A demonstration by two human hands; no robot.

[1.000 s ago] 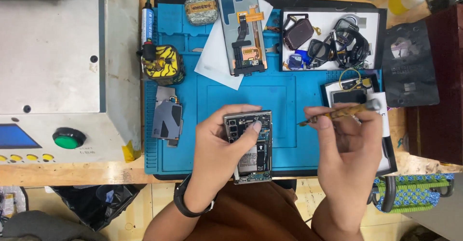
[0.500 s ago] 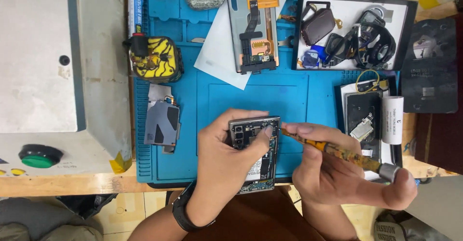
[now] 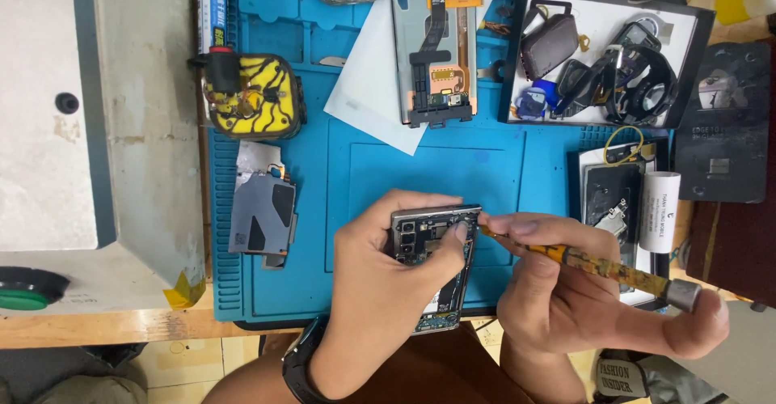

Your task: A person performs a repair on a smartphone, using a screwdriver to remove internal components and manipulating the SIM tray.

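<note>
Nearby, white label roll (image 3: 660,211) upright.

Wooden bench (image 3: 97,327) carries blue work mat (image 3: 501,169), grey machine (image 3: 89,129), black parts tray (image 3: 602,56).

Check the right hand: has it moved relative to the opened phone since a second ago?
Yes. The right hand swung its yellow screwdriver around: the tip now meets the top right corner of the opened phone, where earlier it was held clear to the right.

Bare forearms, black wristwatch (image 3: 297,365) on left wrist, no sleeves, brown clothing below
</note>
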